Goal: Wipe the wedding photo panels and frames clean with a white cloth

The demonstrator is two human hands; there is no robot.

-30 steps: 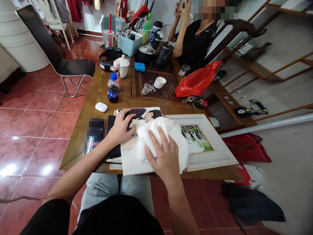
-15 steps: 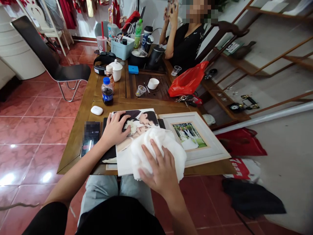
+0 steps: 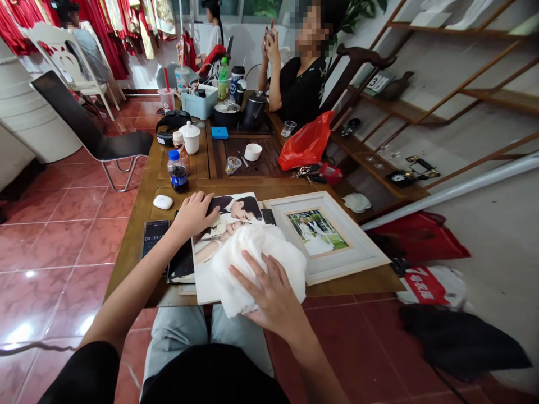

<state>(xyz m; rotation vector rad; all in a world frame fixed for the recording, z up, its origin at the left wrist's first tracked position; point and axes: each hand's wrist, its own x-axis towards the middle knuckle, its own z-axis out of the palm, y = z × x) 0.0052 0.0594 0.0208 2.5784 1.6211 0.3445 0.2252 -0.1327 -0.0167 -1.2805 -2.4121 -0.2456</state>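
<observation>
While left hand [image 3: 194, 216] lies flat, fingers apart, on upper left edge of photo [image 3: 208, 252], right hand [image 3: 273, 289] rests spread on white cloth [image 3: 259, 240]. Cloth bunched over photo's lower right part. Photo at near edge of bench [image 3: 244, 188], atop black sheet [image 3: 181, 265]. Frame [image 3: 366, 255] just right of cloth. Phone [image 3: 154, 237] left of sheet; blue-capped bottle [image 3: 178, 179] farther back. Person in black [image 3: 301, 87] seated at far side, forearms raised.
</observation>
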